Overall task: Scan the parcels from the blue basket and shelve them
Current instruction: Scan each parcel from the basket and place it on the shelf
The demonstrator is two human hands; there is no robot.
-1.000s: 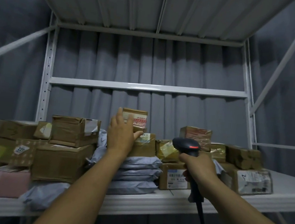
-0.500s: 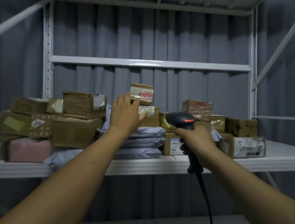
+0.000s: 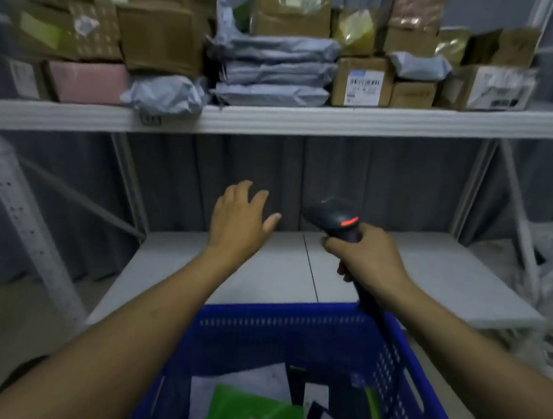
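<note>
Blue basket (image 3: pixel 288 331), perforated walls, sits just below my grip and holds a green parcel (image 3: pixel 245 412) among white and black ones. Black scanner (image 3: pixel 337 221), red light lit, is gripped in my right hand (image 3: pixel 369 258). Shelved parcels (image 3: pixel 277 68), brown boxes and grey mailers, are stacked above it.

Blue perforated basket (image 3: pixel 289 328), green parcel (image 3: pixel 245 409), pink box (image 3: pixel 86 81)

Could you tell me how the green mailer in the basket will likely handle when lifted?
The green mailer looks flat and thin, so probably light and floppy. Its plastic skin seems smooth, so it may slip from a loose pinch.
</note>
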